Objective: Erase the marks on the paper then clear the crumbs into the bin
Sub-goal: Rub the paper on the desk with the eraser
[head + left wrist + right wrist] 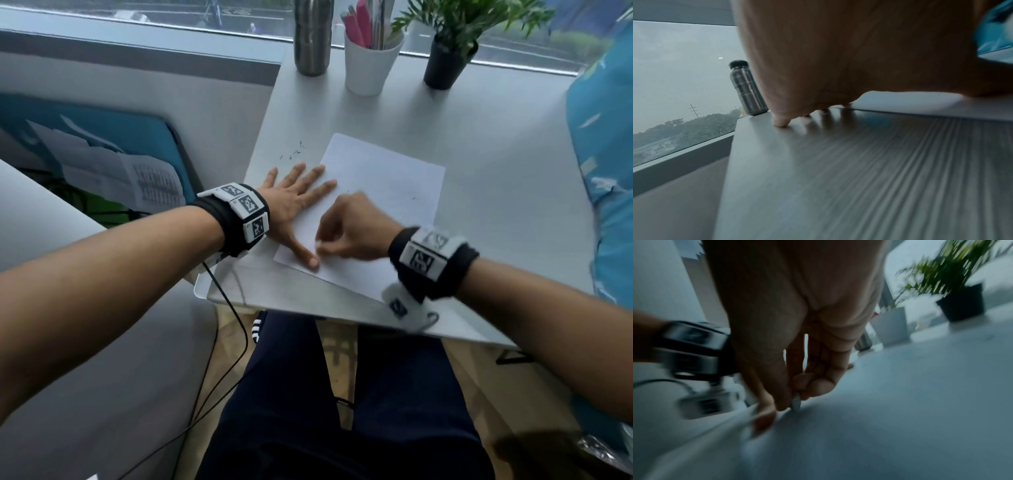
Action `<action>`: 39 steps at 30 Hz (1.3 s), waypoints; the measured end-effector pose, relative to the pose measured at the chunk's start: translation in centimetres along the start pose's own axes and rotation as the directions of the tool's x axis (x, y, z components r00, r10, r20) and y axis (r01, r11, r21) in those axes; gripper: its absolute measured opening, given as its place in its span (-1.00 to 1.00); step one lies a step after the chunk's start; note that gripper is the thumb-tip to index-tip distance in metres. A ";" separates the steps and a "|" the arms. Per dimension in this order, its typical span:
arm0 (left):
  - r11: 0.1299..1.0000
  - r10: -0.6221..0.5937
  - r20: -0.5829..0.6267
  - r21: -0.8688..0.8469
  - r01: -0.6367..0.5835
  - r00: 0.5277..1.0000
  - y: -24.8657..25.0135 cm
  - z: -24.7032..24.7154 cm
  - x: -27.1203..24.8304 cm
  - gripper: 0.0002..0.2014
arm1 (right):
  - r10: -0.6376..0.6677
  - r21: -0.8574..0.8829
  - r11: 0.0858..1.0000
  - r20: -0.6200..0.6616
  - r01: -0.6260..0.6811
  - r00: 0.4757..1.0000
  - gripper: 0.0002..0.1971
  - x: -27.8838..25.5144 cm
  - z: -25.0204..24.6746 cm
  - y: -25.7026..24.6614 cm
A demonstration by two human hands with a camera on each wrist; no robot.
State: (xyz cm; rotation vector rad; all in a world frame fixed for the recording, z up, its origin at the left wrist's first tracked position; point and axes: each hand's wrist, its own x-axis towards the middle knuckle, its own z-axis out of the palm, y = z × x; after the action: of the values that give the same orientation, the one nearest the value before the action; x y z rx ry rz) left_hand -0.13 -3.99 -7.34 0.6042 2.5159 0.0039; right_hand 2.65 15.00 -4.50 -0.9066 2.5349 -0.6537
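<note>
A white sheet of paper [383,192] lies on the white table [496,178]. My left hand [294,202] lies flat with spread fingers on the sheet's left edge, thumb near its lower corner. My right hand [349,233], blurred, pinches a small white eraser [318,244] against the paper just right of that thumb. In the right wrist view the eraser [796,403] shows between thumb and fingertips, touching the paper [879,418]. Dark eraser crumbs [294,152] lie on the table left of the sheet's top corner; one speck [413,198] sits on the paper. No bin is in view.
At the table's far edge by the window stand a steel bottle [312,36], a white cup of pens [371,60] and a potted plant [448,58]. A blue patterned cushion [606,171] borders the table's right side. Cables hang from the left wristband over the near edge.
</note>
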 end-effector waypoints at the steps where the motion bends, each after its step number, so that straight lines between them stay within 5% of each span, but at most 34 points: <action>1: 1.000 -0.003 0.002 0.002 0.003 1.000 0.0 0.0 0.0 0.56 | -0.021 -0.011 1.000 0.030 0.021 0.999 -0.94 -0.2 0.0 0.0; 5: 1.000 -0.010 0.012 -0.007 0.010 1.000 0.3 -0.1 -0.2 0.54 | 0.134 -0.013 0.990 -0.182 -0.138 0.974 -0.89 1.8 -3.5 2.8; 10: 1.000 0.000 -0.005 0.008 0.000 1.000 0.0 0.1 0.1 0.56 | -0.026 0.009 1.000 0.043 0.026 0.999 -0.93 -1.0 0.0 -0.2; 14: 1.000 -0.016 0.004 -0.016 0.016 1.000 0.4 -0.1 -0.2 0.55 | 0.132 0.027 0.991 -0.170 -0.129 0.977 -0.91 1.1 -3.2 2.7; 19: 1.000 -0.009 0.001 0.002 0.009 1.000 0.2 0.0 0.0 0.55 | -0.015 0.007 1.000 0.028 0.015 0.999 -0.93 -1.1 -0.6 0.3; 23: 1.000 -0.016 0.004 -0.018 0.016 1.000 0.6 -0.1 -0.1 0.56 | 0.127 0.029 0.992 -0.172 -0.124 0.977 -0.91 0.5 -3.3 3.0; 27: 1.000 -0.006 -0.012 0.003 0.006 1.000 0.3 0.1 0.1 0.56 | -0.024 0.041 0.999 0.015 0.023 1.000 -0.94 -1.8 0.1 0.5; 31: 1.000 -0.020 0.005 -0.012 0.020 1.000 0.7 -0.1 -0.1 0.56 | 0.101 0.039 0.995 -0.144 -0.096 0.984 -0.92 -0.4 -2.5 3.0; 36: 1.000 -0.014 -0.010 0.004 0.014 1.000 0.4 0.1 0.0 0.56 | -0.012 0.066 0.998 -0.013 0.013 1.000 -0.94 -2.7 0.5 0.9; 39: 1.000 -0.019 -0.001 0.009 0.019 1.000 0.7 0.0 0.0 0.56 | 0.097 0.067 0.994 -0.125 -0.089 0.987 -0.91 -2.0 -1.5 2.8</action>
State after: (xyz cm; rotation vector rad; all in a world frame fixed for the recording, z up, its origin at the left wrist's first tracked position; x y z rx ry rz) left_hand 0.20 -3.39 -7.27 0.5837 2.5236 -0.0138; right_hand 2.05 18.71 -4.42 -0.7428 2.6352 -0.7796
